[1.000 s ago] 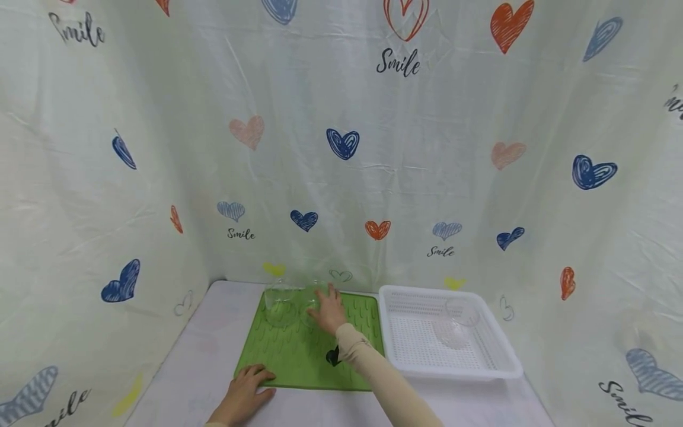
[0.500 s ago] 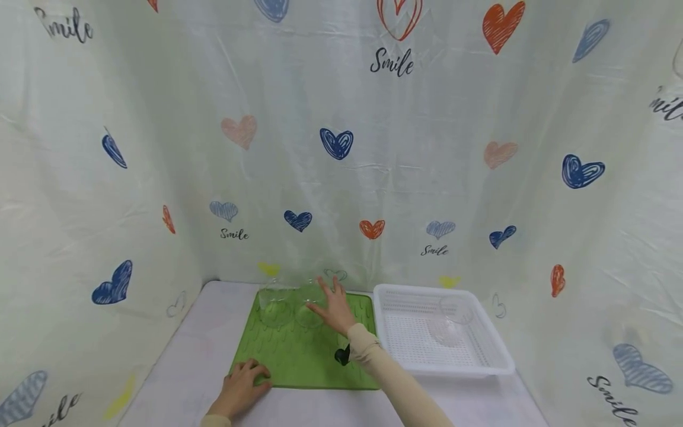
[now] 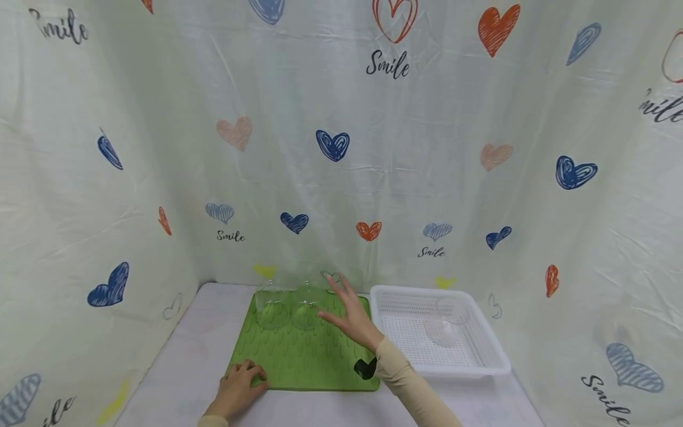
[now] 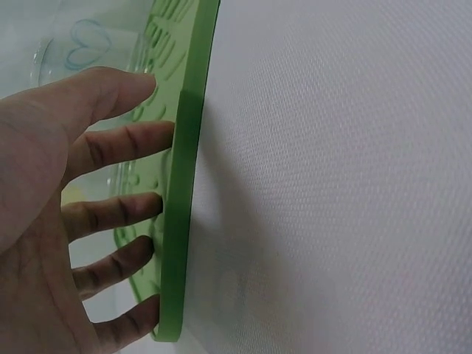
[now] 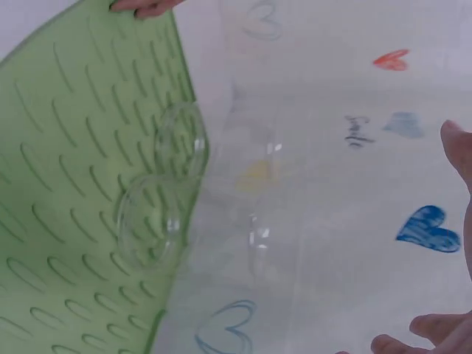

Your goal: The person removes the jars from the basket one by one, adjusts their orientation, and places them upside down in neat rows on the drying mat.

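Side by side at the back left of a green drying mat [image 3: 299, 365] stand two clear cups, the left cup [image 3: 272, 313] and the right cup [image 3: 306, 314]. My right hand [image 3: 354, 320] hovers just right of the right cup, fingers spread and holding nothing. In the right wrist view a gap shows between its fingers [image 5: 435, 328] and both cups. My left hand [image 3: 237, 388] rests at the mat's front left corner, its loosely bent fingertips touching the mat's edge [image 4: 188, 147].
Right of the mat stands a white perforated basket [image 3: 440, 372], with another clear cup [image 3: 450, 332] lying in it. Behind and beside the white table [image 3: 184, 362] hangs a curtain [image 3: 395, 196] printed with hearts. A black strapped device [image 3: 365, 369] sits on my right wrist.
My right hand was at the right cup; it has let go and drawn back to the right with fingers spreading. The left hand stays at the mat's corner. The head view has shifted slightly.
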Tool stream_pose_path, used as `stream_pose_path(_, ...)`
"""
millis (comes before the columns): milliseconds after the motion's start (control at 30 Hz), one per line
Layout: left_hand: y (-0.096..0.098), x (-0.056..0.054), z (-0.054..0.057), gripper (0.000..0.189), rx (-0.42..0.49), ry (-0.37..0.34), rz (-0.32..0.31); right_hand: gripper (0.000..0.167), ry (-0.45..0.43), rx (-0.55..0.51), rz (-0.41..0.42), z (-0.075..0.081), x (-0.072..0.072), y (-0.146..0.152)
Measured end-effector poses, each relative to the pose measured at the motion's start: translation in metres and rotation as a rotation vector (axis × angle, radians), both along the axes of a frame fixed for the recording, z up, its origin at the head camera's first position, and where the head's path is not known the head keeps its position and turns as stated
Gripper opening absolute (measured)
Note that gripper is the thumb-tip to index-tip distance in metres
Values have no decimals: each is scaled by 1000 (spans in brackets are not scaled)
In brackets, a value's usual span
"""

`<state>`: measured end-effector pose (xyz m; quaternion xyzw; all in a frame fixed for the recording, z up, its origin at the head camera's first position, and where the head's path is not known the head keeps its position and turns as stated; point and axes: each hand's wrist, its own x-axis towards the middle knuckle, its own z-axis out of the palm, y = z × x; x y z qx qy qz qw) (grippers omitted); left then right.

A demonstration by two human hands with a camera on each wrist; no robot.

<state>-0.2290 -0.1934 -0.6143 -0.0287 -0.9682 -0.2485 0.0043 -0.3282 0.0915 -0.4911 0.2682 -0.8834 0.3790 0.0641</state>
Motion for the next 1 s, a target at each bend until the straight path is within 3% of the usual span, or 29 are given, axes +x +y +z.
stream_pose_path(200,0,-3,-1,12,2,-85,2,87,26,-55,-51,10,34,23)
stream_pose_path(467,0,-5,0,13,6,-97,-8,92,83,-159,-168,7,65,67)
stream_pose_path(600,-1,-5,0,12,10,-97,-4,93,88,-223,-243,-3,70,93)
stream_pose_path(733,-2,-6,0,12,14,-93,-7,96,32,-277,-363,-13,70,122)
stream_pose_path(867,-2,-7,0,12,19,-88,-14,100,-40,-310,-480,-22,68,154)
stream_pose_path(1000,-2,-6,2,12,19,-93,-18,103,-166,-350,-586,-28,62,185)
